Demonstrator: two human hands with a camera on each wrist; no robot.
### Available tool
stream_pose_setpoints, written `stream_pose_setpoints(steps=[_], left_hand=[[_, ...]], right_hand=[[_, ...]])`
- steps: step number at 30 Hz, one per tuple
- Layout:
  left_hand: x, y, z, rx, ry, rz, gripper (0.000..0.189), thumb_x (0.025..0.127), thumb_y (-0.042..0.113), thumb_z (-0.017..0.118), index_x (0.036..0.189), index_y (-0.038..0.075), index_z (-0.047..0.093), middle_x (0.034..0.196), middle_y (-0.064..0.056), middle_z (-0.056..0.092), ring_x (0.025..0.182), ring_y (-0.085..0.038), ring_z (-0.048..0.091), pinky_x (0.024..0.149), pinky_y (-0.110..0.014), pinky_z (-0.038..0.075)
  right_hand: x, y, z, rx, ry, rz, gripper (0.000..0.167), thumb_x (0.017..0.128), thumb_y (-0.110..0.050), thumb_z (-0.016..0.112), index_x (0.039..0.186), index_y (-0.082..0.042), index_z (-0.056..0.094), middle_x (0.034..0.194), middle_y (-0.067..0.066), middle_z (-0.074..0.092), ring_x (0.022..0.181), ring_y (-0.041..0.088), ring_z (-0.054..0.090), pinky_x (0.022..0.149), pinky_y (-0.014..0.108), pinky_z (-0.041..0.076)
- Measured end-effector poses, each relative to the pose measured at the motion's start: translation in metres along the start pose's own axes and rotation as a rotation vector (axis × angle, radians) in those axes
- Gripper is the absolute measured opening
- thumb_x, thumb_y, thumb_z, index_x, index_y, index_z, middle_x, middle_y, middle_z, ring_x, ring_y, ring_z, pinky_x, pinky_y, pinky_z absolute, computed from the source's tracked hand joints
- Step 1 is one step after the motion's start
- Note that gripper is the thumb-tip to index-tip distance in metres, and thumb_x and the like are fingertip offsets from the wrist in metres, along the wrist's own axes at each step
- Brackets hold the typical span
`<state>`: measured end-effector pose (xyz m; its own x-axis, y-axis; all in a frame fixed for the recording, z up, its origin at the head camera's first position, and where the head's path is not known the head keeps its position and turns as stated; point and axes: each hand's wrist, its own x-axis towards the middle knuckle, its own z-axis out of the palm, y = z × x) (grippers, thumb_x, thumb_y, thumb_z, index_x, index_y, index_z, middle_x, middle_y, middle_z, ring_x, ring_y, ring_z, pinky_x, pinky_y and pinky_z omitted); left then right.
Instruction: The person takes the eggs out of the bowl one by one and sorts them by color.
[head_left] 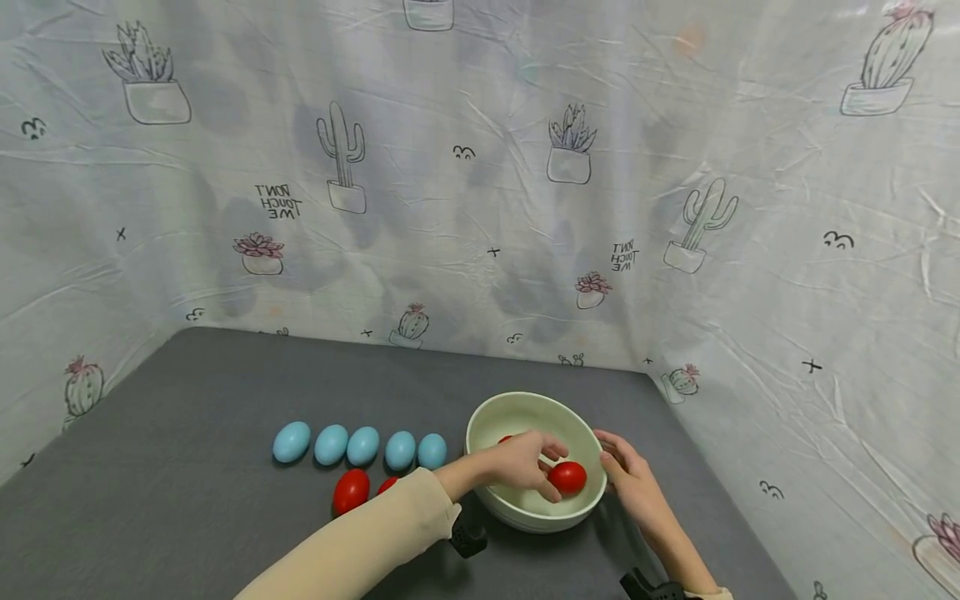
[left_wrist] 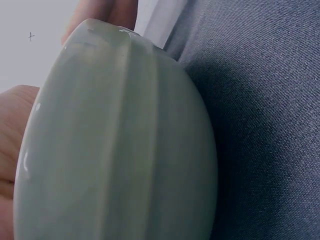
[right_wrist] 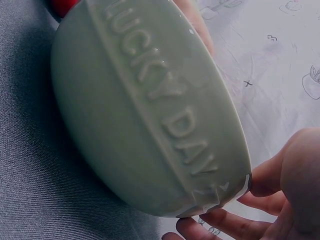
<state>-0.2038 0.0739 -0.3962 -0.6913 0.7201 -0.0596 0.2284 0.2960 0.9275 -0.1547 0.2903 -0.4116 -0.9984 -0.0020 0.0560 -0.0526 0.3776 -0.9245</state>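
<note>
A pale green bowl stands on the grey table, with raised lettering "LUCKY DAY" on its side in the right wrist view. Inside it lies a red egg, and part of another red one shows behind my left hand. My left hand reaches over the rim into the bowl. Its thumb and fingers are spread beside the nearer red egg; whether they touch it is hard to see. My right hand holds the bowl's right rim between thumb and fingers. In the left wrist view the bowl's wall covers most of that hand.
Left of the bowl, several light blue eggs lie in a row. In front of them is a red egg, with another red egg partly behind my left sleeve. A cactus-print sheet encloses the grey table at back and sides.
</note>
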Motion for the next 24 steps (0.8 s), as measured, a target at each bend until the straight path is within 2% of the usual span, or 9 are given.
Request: stream_pose_setpoints(steps=[8,12,16,19,22,24], left_hand=[[-0.0007,0.0013,-0.0009,-0.001,-0.106,0.004,0.053,0.076,-0.005,0.081,0.125,0.0,0.062,0.114,-0.012,0.066,0.096,-0.02,0.068,0.082,-0.02,0.052],[-0.0013,0.0025,-0.0036,0.075,-0.145,0.023,0.053,0.078,0.0,0.081,0.127,0.004,0.063,0.117,-0.008,0.067,0.103,-0.017,0.064,0.085,-0.021,0.05],[-0.0012,0.0024,-0.0051,0.139,-0.146,0.048,0.051,0.08,0.007,0.081,0.128,0.005,0.065,0.117,-0.002,0.067,0.11,-0.013,0.06,0.09,-0.021,0.048],[-0.0015,0.0017,-0.0051,0.084,-0.148,0.03,0.046,0.083,0.007,0.079,0.126,0.003,0.066,0.113,-0.002,0.069,0.101,-0.012,0.064,0.086,-0.022,0.052],[-0.0021,0.0009,-0.0044,-0.011,-0.158,-0.004,0.04,0.086,0.007,0.076,0.124,-0.001,0.066,0.105,-0.005,0.07,0.085,-0.015,0.069,0.076,-0.026,0.057],[-0.0025,0.0009,-0.0043,-0.033,-0.158,-0.019,0.037,0.088,0.008,0.075,0.122,-0.001,0.066,0.1,-0.005,0.07,0.077,-0.015,0.069,0.07,-0.027,0.058]], right_hand=[[0.0004,-0.0009,-0.0004,0.008,0.004,0.017,0.036,0.106,-0.008,0.046,0.141,-0.001,0.047,0.133,0.025,0.055,0.108,0.033,0.06,0.074,0.031,0.056],[0.0006,-0.0007,-0.0002,0.013,0.001,0.012,0.036,0.106,-0.008,0.046,0.141,0.0,0.047,0.132,0.025,0.055,0.108,0.034,0.06,0.074,0.031,0.056],[0.0011,-0.0009,0.0,0.013,0.002,0.012,0.036,0.106,-0.008,0.046,0.141,0.0,0.047,0.133,0.026,0.054,0.109,0.035,0.059,0.074,0.033,0.056],[0.0009,-0.001,0.0001,0.008,0.006,0.015,0.036,0.106,-0.008,0.045,0.141,0.0,0.047,0.132,0.026,0.054,0.109,0.035,0.059,0.075,0.033,0.056],[0.0004,-0.001,0.0001,0.0,0.008,0.019,0.036,0.106,-0.009,0.045,0.141,-0.001,0.047,0.132,0.026,0.054,0.109,0.034,0.059,0.074,0.033,0.056],[0.0,-0.001,0.0002,-0.003,0.009,0.019,0.036,0.106,-0.009,0.045,0.141,-0.001,0.047,0.132,0.025,0.055,0.108,0.033,0.059,0.074,0.033,0.056]])
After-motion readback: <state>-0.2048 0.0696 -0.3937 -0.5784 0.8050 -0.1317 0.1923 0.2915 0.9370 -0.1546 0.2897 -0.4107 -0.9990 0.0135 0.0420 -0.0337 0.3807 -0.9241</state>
